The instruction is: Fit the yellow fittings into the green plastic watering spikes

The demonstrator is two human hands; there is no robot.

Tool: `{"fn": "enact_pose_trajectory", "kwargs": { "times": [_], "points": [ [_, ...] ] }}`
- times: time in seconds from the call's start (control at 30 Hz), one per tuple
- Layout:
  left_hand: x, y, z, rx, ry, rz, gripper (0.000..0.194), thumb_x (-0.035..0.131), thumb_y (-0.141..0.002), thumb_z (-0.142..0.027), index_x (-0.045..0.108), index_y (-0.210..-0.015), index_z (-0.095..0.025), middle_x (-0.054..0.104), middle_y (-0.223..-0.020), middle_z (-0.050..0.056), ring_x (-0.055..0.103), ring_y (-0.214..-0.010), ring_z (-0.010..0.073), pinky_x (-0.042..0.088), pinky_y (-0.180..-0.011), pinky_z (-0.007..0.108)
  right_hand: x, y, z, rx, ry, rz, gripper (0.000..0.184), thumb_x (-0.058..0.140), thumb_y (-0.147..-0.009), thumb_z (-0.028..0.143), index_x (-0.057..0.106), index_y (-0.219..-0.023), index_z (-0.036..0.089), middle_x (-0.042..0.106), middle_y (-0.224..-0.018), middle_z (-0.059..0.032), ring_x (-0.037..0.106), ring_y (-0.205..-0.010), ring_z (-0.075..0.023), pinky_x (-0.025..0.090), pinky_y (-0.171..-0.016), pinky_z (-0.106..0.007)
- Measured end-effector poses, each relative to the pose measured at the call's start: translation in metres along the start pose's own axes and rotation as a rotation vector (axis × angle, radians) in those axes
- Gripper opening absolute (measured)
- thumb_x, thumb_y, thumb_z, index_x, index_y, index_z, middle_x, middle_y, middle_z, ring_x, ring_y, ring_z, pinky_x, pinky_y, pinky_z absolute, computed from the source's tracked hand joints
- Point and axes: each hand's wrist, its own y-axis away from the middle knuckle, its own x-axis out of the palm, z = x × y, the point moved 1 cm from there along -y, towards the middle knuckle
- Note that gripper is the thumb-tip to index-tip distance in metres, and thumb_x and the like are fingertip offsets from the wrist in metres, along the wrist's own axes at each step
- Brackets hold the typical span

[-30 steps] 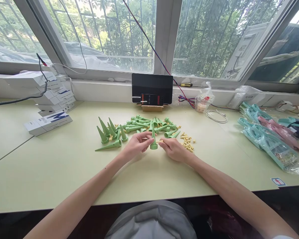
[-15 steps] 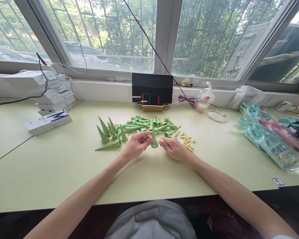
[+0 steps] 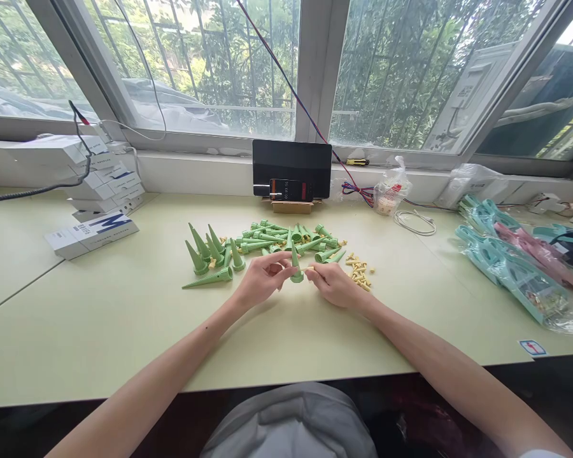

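My left hand [image 3: 266, 278] pinches a green plastic spike [image 3: 295, 268], its point up and its wide collar down, just above the table. From the other side my right hand [image 3: 333, 284] closes on a small yellow peg [image 3: 309, 269], mostly hidden by the fingers, close beside the collar. Whether peg and spike touch I cannot tell. Behind my hands lies a heap of green spikes [image 3: 262, 234]. To the left several more spikes [image 3: 197, 259] stand upright, and one spike [image 3: 210, 278] lies on its side. Loose yellow pegs [image 3: 360, 273] are piled just right of my right hand.
A tablet [image 3: 291, 162] with a phone [image 3: 286, 190] in front stands by the window. White boxes [image 3: 93, 234] are at the left. On the right lie bagged teal plastic items [image 3: 510, 270], a white cable [image 3: 414, 222] and a bagged cup [image 3: 389, 194].
Both hands hold nearly the same place and grip. The spike has shifted very slightly to the right and up.
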Motion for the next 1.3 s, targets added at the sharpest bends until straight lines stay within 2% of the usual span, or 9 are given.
{"fn": "enact_pose_trajectory", "kwargs": {
  "times": [0.17,0.33,0.6,0.87,1.17,1.3],
  "points": [
    [0.0,0.001,0.001,-0.014,0.009,0.031,0.038,0.071,-0.081,-0.045,0.067,-0.107,-0.018,0.064,-0.079,0.002,0.054,-0.047,0.008,0.044,-0.042,0.021,0.001,0.0,-0.002,-0.001,0.006,-0.006,0.042,0.033,-0.103,0.042,0.043,-0.069,0.019,0.039,-0.061,0.004,0.036,-0.056,-0.0112,0.03,-0.058,-0.026],
    [0.0,0.001,0.0,-0.01,0.005,0.046,0.039,0.071,-0.08,-0.049,0.068,-0.103,-0.017,0.067,-0.082,0.004,0.059,-0.05,0.01,0.044,-0.041,0.021,0.0,0.0,-0.003,0.01,0.014,-0.018,0.043,0.032,-0.103,0.043,0.044,-0.069,0.019,0.039,-0.06,0.004,0.036,-0.055,-0.0112,0.03,-0.058,-0.025],
    [0.001,0.003,-0.01,-0.011,-0.031,0.066,0.036,0.069,-0.082,-0.048,0.069,-0.102,-0.018,0.067,-0.083,0.003,0.059,-0.052,0.0095,0.047,-0.044,0.021,0.0,-0.001,-0.005,0.028,0.008,-0.029,0.045,0.032,-0.103,0.045,0.045,-0.069,0.019,0.04,-0.06,0.0034,0.035,-0.054,-0.0116,0.029,-0.056,-0.027],
    [0.0,0.003,-0.009,-0.017,-0.044,0.089,0.035,0.065,-0.086,-0.047,0.067,-0.104,-0.018,0.066,-0.087,0.004,0.063,-0.055,0.0111,0.047,-0.044,0.02,0.0,0.0,-0.008,0.04,0.009,-0.05,0.045,0.032,-0.103,0.045,0.045,-0.068,0.019,0.038,-0.058,0.0039,0.034,-0.053,-0.0114,0.029,-0.055,-0.027],
    [0.001,0.003,-0.008,-0.006,-0.039,0.094,0.035,0.061,-0.089,-0.046,0.069,-0.106,-0.016,0.071,-0.104,0.01,0.067,-0.057,0.0135,0.049,-0.044,0.022,0.001,-0.001,-0.008,0.037,0.012,-0.076,0.046,0.032,-0.103,0.047,0.044,-0.068,0.02,0.037,-0.057,0.0037,0.033,-0.052,-0.0118,0.029,-0.055,-0.027],
    [0.0,0.002,-0.006,-0.03,-0.003,0.101,0.034,0.061,-0.089,-0.045,0.07,-0.105,-0.016,0.072,-0.098,0.011,0.07,-0.059,0.0162,0.051,-0.044,0.022,0.001,-0.001,-0.008,0.044,0.016,-0.089,0.047,0.033,-0.102,0.049,0.044,-0.067,0.02,0.037,-0.057,0.0038,0.033,-0.052,-0.0118,0.029,-0.054,-0.027]
  ]
}}
